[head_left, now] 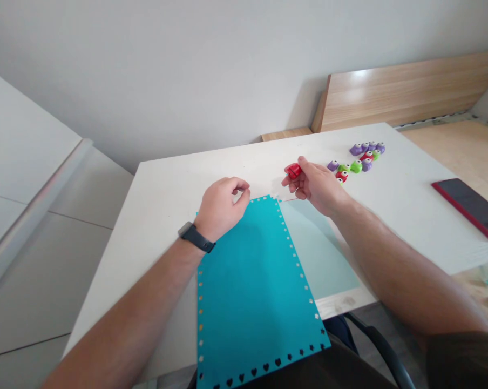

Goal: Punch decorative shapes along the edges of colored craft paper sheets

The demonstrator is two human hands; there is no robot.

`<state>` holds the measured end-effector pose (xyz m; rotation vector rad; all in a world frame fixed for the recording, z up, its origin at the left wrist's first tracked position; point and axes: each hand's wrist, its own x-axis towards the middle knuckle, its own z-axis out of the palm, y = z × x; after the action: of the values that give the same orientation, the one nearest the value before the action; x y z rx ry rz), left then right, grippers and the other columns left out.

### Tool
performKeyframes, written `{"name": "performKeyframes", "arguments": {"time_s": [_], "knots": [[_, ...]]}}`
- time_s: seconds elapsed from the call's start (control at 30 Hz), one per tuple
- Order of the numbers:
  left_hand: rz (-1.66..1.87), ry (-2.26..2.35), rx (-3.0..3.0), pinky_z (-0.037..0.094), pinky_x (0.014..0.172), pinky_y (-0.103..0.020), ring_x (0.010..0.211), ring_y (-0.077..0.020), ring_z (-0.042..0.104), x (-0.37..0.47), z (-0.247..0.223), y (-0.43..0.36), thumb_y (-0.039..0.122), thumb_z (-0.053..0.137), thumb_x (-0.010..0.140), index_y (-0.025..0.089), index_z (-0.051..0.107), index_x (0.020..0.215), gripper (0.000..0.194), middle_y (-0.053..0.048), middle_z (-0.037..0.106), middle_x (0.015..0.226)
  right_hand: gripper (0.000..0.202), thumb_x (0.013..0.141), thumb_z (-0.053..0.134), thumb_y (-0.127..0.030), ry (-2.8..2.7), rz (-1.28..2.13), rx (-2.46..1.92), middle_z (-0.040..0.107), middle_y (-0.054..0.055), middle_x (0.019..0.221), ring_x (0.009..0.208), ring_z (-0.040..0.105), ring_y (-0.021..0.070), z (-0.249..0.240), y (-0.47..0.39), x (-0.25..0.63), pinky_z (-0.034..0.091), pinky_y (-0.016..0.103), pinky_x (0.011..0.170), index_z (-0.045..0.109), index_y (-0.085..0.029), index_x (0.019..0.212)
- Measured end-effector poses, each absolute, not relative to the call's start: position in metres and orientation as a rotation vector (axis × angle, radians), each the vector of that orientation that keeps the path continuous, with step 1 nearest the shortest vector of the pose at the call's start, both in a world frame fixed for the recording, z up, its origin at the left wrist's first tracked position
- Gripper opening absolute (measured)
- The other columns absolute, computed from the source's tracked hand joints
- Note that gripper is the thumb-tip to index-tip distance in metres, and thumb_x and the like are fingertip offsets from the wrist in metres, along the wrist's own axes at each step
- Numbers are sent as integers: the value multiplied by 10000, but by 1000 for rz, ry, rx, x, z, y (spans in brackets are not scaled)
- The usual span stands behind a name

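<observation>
A red craft punch (294, 171) sits between the thumb and fingers of my right hand (314, 183), raised over the table past the far edge of the paper. The blue sheet of paper (252, 270) has small shaped holes along its borders: hearts and flower-like shapes. Over its far left part is my left hand (223, 205), wearing a dark wristwatch (196, 236). Its thumb and forefinger are curled together, and whether anything is pinched there cannot be made out. The sheet's near end overhangs the table's front edge.
Several purple, green and red craft punches (356, 166) stand at the back right of the white table (155, 194). A pale green sheet (320, 254) lies partly under the blue one. A phone in a red case (470, 208) rests at the right edge. A wall is behind.
</observation>
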<state>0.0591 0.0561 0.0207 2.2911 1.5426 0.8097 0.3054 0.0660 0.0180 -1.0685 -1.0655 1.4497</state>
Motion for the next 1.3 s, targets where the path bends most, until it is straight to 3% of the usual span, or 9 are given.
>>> {"name": "performKeyframes", "arguments": {"time_s": [0.23,0.43,0.97,1.3], "knots": [[801,1740,2211,524,876,-336,945,-200,697,8,17,18,395,594,941,238,716,1034,220,-21,756,1053,393,1004,502,-517,-1057,1626,-952,707,83,751,537,524,126,33,53,297,283,244,435,638,-168,886],[852,1835,2174,521,916,-346,967,-198,697,-8,7,4,393,607,938,236,714,1056,223,-18,753,1075,444,1049,370,-443,-1007,1772,-912,668,79,686,465,463,116,37,48,295,233,253,420,659,-141,899],[795,1929,2187,512,934,-376,1017,-229,678,-20,7,-3,420,559,951,253,657,1138,269,-33,732,1147,393,972,500,-557,-1131,1737,-1002,673,54,731,517,465,136,33,45,286,231,269,461,642,-196,906],[756,1996,2181,522,888,-402,989,-247,681,-23,9,-4,436,566,944,278,650,1158,279,-29,721,1144,310,988,516,-469,-1162,1737,-940,658,45,756,542,467,124,34,40,285,230,263,474,651,-192,953]]}}
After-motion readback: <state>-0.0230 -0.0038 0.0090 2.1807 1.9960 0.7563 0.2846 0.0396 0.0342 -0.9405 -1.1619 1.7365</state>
